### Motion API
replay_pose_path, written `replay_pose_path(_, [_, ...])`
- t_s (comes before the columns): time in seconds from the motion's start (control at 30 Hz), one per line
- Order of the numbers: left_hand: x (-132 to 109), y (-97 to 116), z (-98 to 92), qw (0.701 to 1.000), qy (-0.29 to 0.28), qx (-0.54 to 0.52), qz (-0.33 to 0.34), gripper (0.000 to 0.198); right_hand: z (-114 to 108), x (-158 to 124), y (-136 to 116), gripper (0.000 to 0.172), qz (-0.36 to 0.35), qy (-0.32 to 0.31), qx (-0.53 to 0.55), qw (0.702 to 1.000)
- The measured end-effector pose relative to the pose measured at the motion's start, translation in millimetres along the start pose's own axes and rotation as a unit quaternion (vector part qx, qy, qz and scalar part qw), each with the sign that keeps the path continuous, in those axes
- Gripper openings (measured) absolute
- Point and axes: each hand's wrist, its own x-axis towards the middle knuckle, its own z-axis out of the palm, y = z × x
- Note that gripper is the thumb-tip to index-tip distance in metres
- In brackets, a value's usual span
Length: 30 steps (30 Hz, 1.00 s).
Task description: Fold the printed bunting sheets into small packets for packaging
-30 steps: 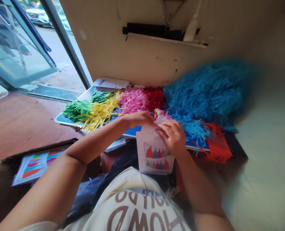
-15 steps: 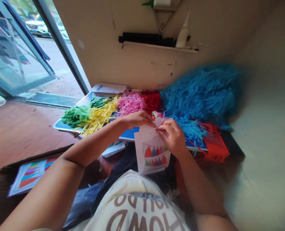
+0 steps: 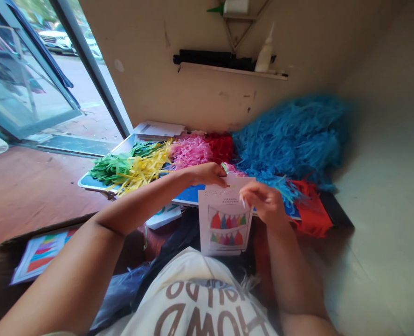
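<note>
A white packet (image 3: 212,245) printed with colourful tassel garlands and the words "tassel bunting" hangs upright in front of my lap. My left hand (image 3: 210,174) grips it at the top edge, thumb and fingers closed. My right hand (image 3: 265,201) is just right of the packet's upper part, fingers curled together. A small pale sliver (image 3: 242,201) shows at those fingertips, too small to name. Behind the packet lie pink tassels (image 3: 191,150), yellow tassels (image 3: 147,163) and blue tassels (image 3: 280,184) on a blue-topped table (image 3: 189,195).
Green tassels (image 3: 111,168) lie at the table's left end. A large blue tassel heap (image 3: 294,135) and red tassels (image 3: 312,210) are on the right. A cardboard box (image 3: 4,261) with a printed packet (image 3: 41,256) stands lower left. A wall shelf (image 3: 221,68) holds a bottle (image 3: 264,55).
My right hand has come away from the packet's top edge, moving right and slightly down. My left hand stays at the top, and more of the packet's front shows.
</note>
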Motion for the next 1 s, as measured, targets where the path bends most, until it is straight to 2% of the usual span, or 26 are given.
replay_pose_path(0.07, [0.9,2.1,-0.7,1.0,-0.014,0.006,-0.013,0.016,-0.5,-9.5,2.1,0.023,-0.001,-0.065,-0.046,0.997])
replay_pose_path(0.1, [0.9,3.1,-0.8,1.0,-0.021,0.007,-0.017,0.013,1.9,-13.8,3.9,0.023,-0.006,-0.061,-0.09,0.994])
replay_pose_path(0.23, [0.0,5.4,1.0,0.998,-0.047,-0.003,-0.029,0.007,21.3,-24.8,13.9,0.026,-0.014,0.047,-0.199,0.979])
replay_pose_path(0.43, [-1.2,-1.2,0.7,0.994,-0.089,-0.039,-0.05,0.017,31.0,-26.6,17.4,0.033,-0.037,0.057,-0.231,0.97])
replay_pose_path(0.63, [0.1,-4.7,-3.9,0.981,-0.146,-0.09,-0.085,0.02,30.0,-25.5,5.6,0.024,-0.094,0.054,-0.277,0.955])
replay_pose_path(0.87, [-1.0,-1.8,-2.9,0.982,-0.146,-0.092,-0.081,0.014,36.4,-18.6,5.9,0.009,-0.116,0.046,-0.245,0.961])
replay_pose_path(0.93, [-0.1,-0.1,-2.8,0.984,-0.141,-0.08,-0.075,0.015,36.2,-16.2,3.0,0.009,-0.107,0.052,-0.222,0.968])
replay_pose_path(1.0, [-0.8,3.5,-5.1,0.989,-0.122,-0.06,-0.065,0.015,27.1,-18.7,-5.0,0.013,-0.086,0.058,-0.174,0.979])
